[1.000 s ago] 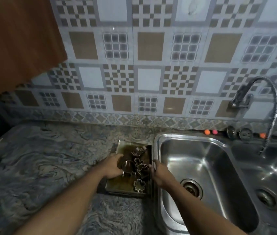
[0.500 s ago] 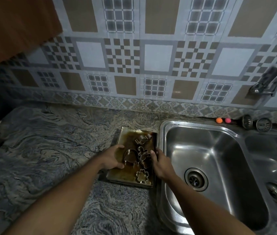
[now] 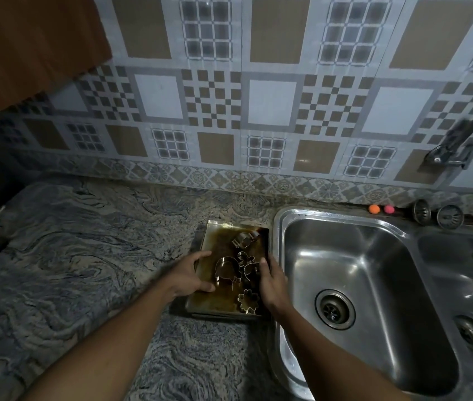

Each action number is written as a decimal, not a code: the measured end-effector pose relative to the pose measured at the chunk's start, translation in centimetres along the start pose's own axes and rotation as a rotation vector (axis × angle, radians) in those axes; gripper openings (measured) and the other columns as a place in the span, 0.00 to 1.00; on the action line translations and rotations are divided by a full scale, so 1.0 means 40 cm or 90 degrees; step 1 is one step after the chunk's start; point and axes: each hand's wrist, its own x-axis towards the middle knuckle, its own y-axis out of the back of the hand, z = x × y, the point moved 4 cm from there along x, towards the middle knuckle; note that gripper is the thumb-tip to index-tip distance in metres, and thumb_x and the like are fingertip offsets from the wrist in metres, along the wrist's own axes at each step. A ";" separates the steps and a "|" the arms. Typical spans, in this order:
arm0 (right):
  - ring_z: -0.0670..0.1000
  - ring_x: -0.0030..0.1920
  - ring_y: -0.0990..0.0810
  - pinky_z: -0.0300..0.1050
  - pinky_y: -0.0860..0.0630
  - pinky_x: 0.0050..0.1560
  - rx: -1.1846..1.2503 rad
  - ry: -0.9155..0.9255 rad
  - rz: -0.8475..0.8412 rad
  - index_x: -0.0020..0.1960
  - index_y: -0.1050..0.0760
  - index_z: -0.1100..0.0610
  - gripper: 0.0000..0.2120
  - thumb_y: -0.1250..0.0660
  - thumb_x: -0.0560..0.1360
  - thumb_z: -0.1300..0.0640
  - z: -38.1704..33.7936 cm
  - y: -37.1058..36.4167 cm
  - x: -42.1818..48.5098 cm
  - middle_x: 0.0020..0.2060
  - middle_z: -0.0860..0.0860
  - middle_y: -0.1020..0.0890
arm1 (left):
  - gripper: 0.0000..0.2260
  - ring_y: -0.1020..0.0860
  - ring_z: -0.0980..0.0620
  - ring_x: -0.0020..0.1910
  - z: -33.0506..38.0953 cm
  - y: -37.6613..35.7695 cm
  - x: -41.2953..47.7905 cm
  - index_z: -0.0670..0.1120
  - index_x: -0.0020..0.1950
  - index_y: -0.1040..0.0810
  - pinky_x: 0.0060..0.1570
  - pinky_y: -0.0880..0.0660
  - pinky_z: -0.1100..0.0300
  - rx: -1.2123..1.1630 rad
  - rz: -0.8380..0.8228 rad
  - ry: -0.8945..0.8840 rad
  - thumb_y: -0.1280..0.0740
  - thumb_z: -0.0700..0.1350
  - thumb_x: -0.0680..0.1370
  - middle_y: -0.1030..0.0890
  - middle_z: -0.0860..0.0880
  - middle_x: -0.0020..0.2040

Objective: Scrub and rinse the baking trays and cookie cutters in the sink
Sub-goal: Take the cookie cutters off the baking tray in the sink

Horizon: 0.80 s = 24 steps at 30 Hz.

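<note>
Dim light falls on a patterned tile wall [image 3: 270,102] at the far side, a brown cabinet [image 3: 27,44] at upper left, and a marbled grey countertop [image 3: 84,256] nearer.

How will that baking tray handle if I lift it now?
Probably stiff: the baking tray looks like rimmed metal. Its brown greasy film may make it slippery. The loose cookie cutters on it would likely slide if it tilts.

left hand [image 3: 190,274]: is drawing back off the cookie cutters [image 3: 225,269] onto the 9 o'clock rim of the baking tray [image 3: 218,241] | right hand [image 3: 273,285]: is wrapping its thumb over the 3 o'clock rim | view: is panning left, faucet [image 3: 455,143] sliding toward 3 o'clock
</note>
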 end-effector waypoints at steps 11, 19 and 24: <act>0.57 0.77 0.49 0.56 0.52 0.75 0.004 0.064 0.066 0.77 0.43 0.49 0.26 0.50 0.81 0.41 -0.041 0.020 -0.034 0.77 0.51 0.40 | 0.44 0.35 0.48 0.73 0.054 0.016 -0.058 0.59 0.75 0.37 0.68 0.32 0.56 -0.030 0.016 -0.075 0.20 0.38 0.66 0.36 0.48 0.76; 0.55 0.74 0.46 0.53 0.47 0.71 -0.003 0.118 0.116 0.78 0.45 0.46 0.26 0.48 0.82 0.43 -0.070 0.107 -0.152 0.74 0.52 0.37 | 0.44 0.39 0.48 0.76 0.123 -0.023 -0.147 0.60 0.76 0.39 0.69 0.38 0.57 -0.004 -0.014 -0.149 0.21 0.39 0.67 0.39 0.47 0.78; 0.55 0.72 0.42 0.51 0.44 0.69 -0.034 0.128 0.169 0.75 0.38 0.47 0.23 0.48 0.81 0.42 -0.047 0.198 -0.254 0.71 0.54 0.35 | 0.45 0.40 0.48 0.76 0.174 -0.103 -0.225 0.57 0.77 0.40 0.69 0.40 0.59 0.025 -0.026 -0.209 0.21 0.39 0.67 0.39 0.47 0.78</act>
